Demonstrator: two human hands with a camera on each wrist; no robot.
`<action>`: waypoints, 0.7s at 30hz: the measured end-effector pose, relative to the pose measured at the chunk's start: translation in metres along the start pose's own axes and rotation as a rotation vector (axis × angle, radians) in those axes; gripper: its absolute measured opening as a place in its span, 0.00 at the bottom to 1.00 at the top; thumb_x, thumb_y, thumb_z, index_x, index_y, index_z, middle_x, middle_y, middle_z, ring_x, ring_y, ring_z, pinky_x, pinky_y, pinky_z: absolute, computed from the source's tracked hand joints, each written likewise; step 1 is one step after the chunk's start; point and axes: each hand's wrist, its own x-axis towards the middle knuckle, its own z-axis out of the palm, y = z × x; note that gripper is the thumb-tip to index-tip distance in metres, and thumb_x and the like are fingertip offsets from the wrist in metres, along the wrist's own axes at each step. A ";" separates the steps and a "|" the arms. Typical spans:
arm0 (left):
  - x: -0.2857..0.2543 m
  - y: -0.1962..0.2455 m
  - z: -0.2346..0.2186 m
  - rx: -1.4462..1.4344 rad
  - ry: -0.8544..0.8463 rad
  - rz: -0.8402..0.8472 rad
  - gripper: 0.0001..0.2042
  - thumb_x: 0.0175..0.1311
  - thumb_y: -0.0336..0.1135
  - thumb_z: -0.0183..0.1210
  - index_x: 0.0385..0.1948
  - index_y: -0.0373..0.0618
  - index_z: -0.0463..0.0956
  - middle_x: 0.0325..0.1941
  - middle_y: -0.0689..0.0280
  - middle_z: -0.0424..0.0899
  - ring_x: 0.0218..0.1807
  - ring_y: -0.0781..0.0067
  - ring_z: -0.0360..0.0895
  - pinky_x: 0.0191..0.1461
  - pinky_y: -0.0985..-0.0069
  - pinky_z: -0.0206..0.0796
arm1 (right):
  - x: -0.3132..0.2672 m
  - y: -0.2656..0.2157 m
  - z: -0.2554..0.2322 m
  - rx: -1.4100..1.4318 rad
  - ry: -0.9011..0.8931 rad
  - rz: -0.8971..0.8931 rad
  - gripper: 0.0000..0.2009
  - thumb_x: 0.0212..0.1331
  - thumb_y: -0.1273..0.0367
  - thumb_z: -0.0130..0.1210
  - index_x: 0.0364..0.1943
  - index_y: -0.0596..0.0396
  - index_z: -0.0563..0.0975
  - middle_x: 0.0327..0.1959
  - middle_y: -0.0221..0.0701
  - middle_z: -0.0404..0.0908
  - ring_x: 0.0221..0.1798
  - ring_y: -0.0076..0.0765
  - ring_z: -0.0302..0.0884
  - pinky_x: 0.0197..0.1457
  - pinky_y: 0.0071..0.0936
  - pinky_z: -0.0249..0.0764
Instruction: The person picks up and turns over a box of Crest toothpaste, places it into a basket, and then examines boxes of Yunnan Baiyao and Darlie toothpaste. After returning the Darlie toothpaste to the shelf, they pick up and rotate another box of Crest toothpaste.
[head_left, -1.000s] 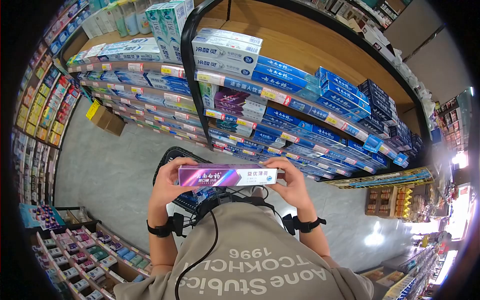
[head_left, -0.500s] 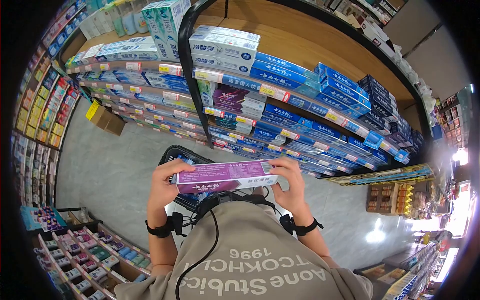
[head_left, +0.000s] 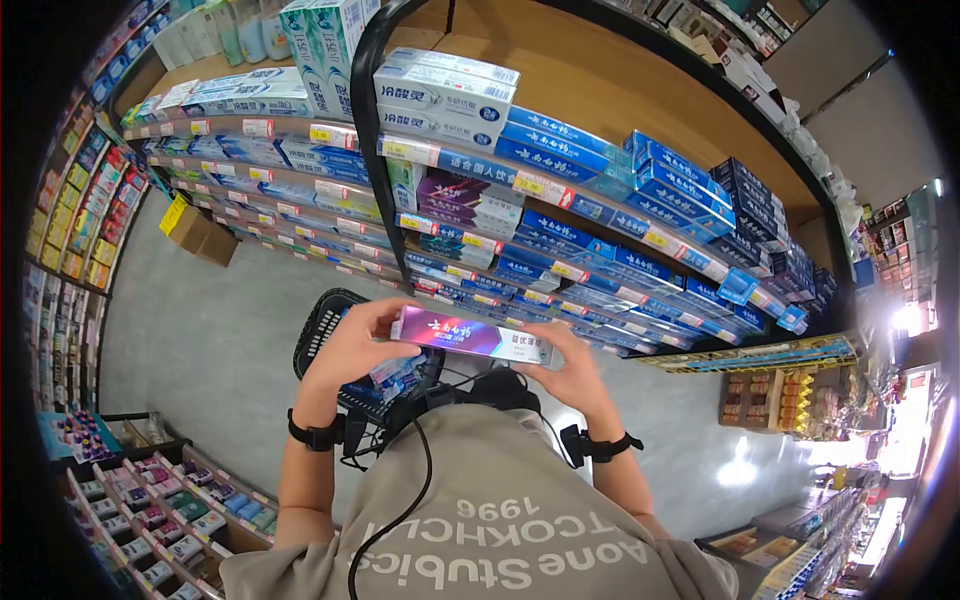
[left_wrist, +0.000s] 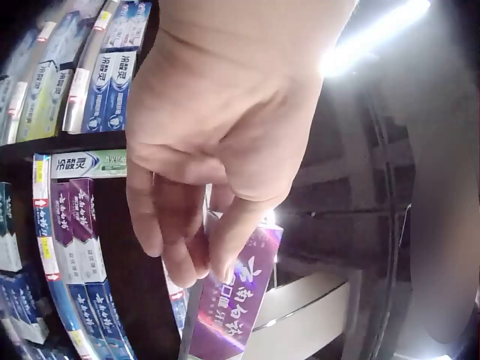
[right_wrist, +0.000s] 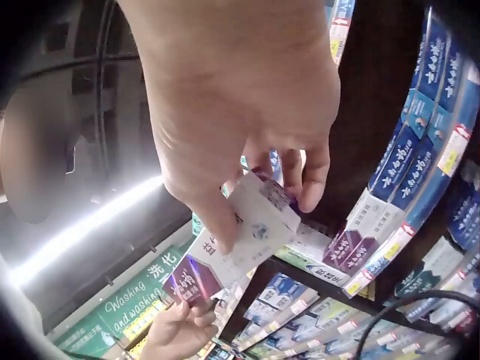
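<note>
A purple-and-white toothpaste box (head_left: 468, 334) is held level in front of the torso in the head view, its printed front turned up toward the face. My left hand (head_left: 352, 348) pinches the purple end between thumb and fingers, as the left wrist view also shows on the box (left_wrist: 232, 300). At the white end my right hand (head_left: 572, 368) grips with its thumb on the front face (right_wrist: 251, 229) and fingers behind. Below the hands is a black shopping basket (head_left: 312, 325) with blue-and-white packs (head_left: 395, 378) inside, partly hidden by the left hand and wrist.
A shelf unit (head_left: 600, 215) of toothpaste boxes stands ahead, with similar purple-and-white boxes (head_left: 465, 205) on one tier. A cardboard box (head_left: 205, 240) sits on the floor to the left. Tiered bins of small packs (head_left: 150, 510) stand at the lower left.
The box tipped to show its purple side half a second ago, then turned back to its front face. Both hands have moved it slightly up and rightward, and more of the basket shows.
</note>
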 end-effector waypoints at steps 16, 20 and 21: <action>-0.035 -0.023 -0.010 -0.112 0.139 -0.098 0.23 0.67 0.37 0.65 0.64 0.46 0.74 0.44 0.62 0.87 0.46 0.73 0.82 0.54 0.73 0.72 | 0.139 0.132 -0.015 -0.466 0.376 -0.100 0.22 0.55 0.71 0.68 0.54 0.60 0.76 0.52 0.49 0.79 0.56 0.62 0.71 0.61 0.49 0.68; -0.040 -0.026 -0.008 -0.129 0.175 -0.104 0.22 0.68 0.37 0.64 0.63 0.44 0.74 0.44 0.63 0.86 0.47 0.73 0.82 0.54 0.73 0.72 | 0.175 0.168 -0.003 -0.441 0.351 -0.072 0.22 0.58 0.71 0.67 0.56 0.60 0.77 0.54 0.46 0.82 0.59 0.59 0.76 0.62 0.45 0.70; -0.040 -0.024 -0.008 -0.130 0.190 -0.111 0.22 0.69 0.37 0.64 0.63 0.44 0.74 0.44 0.63 0.86 0.47 0.73 0.82 0.54 0.73 0.72 | 0.184 0.179 0.000 -0.408 0.329 -0.072 0.22 0.58 0.71 0.67 0.56 0.61 0.77 0.53 0.47 0.82 0.58 0.60 0.77 0.62 0.46 0.71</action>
